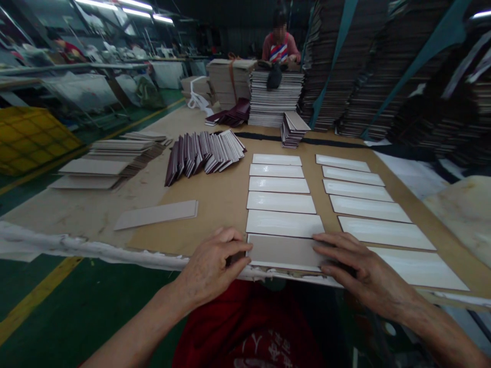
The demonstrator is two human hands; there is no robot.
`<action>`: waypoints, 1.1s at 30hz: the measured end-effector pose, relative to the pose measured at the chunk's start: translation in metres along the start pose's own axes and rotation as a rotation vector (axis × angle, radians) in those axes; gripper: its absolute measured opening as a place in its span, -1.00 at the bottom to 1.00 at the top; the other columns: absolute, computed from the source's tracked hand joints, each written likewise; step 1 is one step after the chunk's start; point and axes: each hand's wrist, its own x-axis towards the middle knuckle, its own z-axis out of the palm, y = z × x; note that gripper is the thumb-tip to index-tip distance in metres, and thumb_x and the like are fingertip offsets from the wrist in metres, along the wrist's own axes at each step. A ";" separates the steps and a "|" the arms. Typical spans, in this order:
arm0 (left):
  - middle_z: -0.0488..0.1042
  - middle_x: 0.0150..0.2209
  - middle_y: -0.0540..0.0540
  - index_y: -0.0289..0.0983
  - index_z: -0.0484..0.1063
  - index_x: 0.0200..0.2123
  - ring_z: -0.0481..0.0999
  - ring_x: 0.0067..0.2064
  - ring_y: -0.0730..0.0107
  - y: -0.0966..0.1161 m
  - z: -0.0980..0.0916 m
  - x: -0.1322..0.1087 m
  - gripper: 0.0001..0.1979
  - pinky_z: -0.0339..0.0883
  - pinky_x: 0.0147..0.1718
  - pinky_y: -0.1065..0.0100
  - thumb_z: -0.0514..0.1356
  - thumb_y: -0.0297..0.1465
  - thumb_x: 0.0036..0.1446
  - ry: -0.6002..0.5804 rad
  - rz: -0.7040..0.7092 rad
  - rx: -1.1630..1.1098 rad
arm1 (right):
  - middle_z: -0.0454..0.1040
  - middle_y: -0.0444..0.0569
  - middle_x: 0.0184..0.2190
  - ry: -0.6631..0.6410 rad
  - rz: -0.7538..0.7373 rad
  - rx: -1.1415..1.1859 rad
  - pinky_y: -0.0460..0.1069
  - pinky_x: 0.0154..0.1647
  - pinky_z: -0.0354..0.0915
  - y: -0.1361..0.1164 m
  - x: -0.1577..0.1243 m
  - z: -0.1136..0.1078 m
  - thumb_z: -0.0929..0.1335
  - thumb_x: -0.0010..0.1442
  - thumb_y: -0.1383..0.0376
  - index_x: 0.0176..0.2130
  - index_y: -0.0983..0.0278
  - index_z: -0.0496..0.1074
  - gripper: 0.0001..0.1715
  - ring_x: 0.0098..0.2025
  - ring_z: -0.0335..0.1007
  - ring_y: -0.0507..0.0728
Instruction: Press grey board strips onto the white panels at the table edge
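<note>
A grey board strip (286, 251) lies at the table's front edge, on top of a white-faced panel whose rim shows around it. My left hand (215, 260) has its thumb and fingers curled on the strip's left end. At the opposite end, the fingertips and thumb of my right hand (362, 263) grip the strip's edge. Beyond it runs a column of shiny white panels (282, 202). A second column of similar panels (385, 232) extends to the right, its nearest one partly behind my right hand. Off to the left are loose grey strips (157, 214).
Fanned maroon-edged pieces (205, 153) stand behind the loose strips, with stacked grey boards (95, 166) farther left. A small stack (293, 128) and a tall pile (275, 97) stand at the back. A co-worker (282, 43) is behind that pile. Tall dark stacks (356, 66) rise at right.
</note>
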 end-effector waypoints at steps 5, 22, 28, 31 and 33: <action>0.48 -0.18 -0.09 -0.20 0.58 -0.08 0.44 -0.13 0.22 -0.001 0.000 0.001 -0.80 0.33 -0.12 0.15 0.22 -0.45 0.25 0.004 0.010 -0.004 | 0.40 0.02 0.23 -0.002 -0.011 -0.045 0.34 0.28 0.27 0.001 -0.004 0.002 0.30 0.40 0.24 0.13 0.13 0.49 -0.65 0.27 0.29 0.28; 0.48 -0.17 -0.10 -0.19 0.56 -0.07 0.43 -0.13 0.22 -0.004 0.003 -0.001 -0.80 0.32 -0.13 0.15 0.19 -0.43 0.28 0.035 0.062 0.038 | 0.41 0.02 0.23 0.049 -0.002 -0.010 0.35 0.25 0.31 0.001 -0.010 0.003 0.39 0.30 0.26 0.17 0.09 0.48 -0.56 0.26 0.31 0.31; 0.48 -0.17 -0.09 -0.19 0.55 -0.06 0.43 -0.13 0.23 -0.006 0.004 -0.001 -0.80 0.32 -0.14 0.17 0.21 -0.44 0.28 0.042 0.072 0.044 | 0.44 0.03 0.20 0.054 -0.030 -0.046 0.31 0.22 0.36 0.001 -0.011 0.005 0.36 0.34 0.28 0.14 0.15 0.49 -0.61 0.24 0.33 0.29; 0.48 -0.17 -0.08 -0.18 0.55 -0.07 0.43 -0.12 0.24 -0.006 0.004 -0.001 -0.80 0.32 -0.13 0.17 0.21 -0.44 0.27 0.043 0.074 0.040 | 0.46 0.03 0.19 0.048 -0.032 -0.046 0.31 0.22 0.36 -0.001 -0.012 0.005 0.36 0.35 0.28 0.13 0.15 0.50 -0.63 0.25 0.33 0.30; 0.48 -0.17 -0.08 -0.18 0.56 -0.07 0.43 -0.12 0.24 -0.005 0.004 -0.001 -0.80 0.32 -0.14 0.18 0.21 -0.44 0.27 0.040 0.075 0.040 | 0.45 0.03 0.19 0.052 -0.028 -0.037 0.32 0.22 0.35 -0.001 -0.013 0.005 0.36 0.35 0.27 0.13 0.15 0.49 -0.63 0.25 0.32 0.30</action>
